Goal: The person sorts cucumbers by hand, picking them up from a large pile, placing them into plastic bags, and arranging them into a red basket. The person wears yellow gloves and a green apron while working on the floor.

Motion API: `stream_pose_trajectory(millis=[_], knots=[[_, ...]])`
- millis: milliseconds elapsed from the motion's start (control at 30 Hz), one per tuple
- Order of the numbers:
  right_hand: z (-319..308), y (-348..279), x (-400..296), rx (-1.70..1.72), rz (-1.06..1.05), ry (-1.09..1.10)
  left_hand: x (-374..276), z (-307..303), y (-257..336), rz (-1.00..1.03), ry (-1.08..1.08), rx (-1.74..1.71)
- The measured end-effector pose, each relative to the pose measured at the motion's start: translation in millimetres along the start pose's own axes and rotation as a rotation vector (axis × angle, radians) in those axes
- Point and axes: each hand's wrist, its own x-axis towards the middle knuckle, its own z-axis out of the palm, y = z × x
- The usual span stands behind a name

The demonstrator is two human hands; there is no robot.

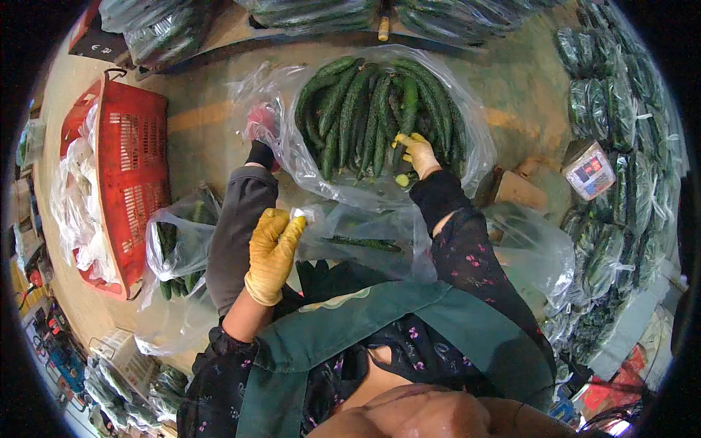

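Observation:
My left hand (273,254), in a yellow glove, grips the gathered edge of a clear plastic bag (323,222) that hangs open before my lap. A dark green cucumber (367,243) lies in that bag. My right hand (413,150), in a pale yellow glove, reaches into a large clear bag (479,126) full of cucumbers (350,120). Its fingers are closed around the lower end of one brighter green cucumber (409,104). Just below them shows the pale green end of another cucumber (402,180).
A red plastic crate (137,186) holding white plastic bags (76,191) stands at left. Beside it lies an open bag of cucumbers (183,246). Bagged cucumbers (597,109) are stacked along the right, with a wrapped package (589,171) on them. More filled bags (312,13) line the top.

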Motion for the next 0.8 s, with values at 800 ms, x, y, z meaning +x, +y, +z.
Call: stream_pose_trajectory(millis=[800], knots=[[-178.1,-113.6,-431.5,0.705,-0.760,-0.198,-38.1,50.8,95.8,0.343,-0.018,0.143]])
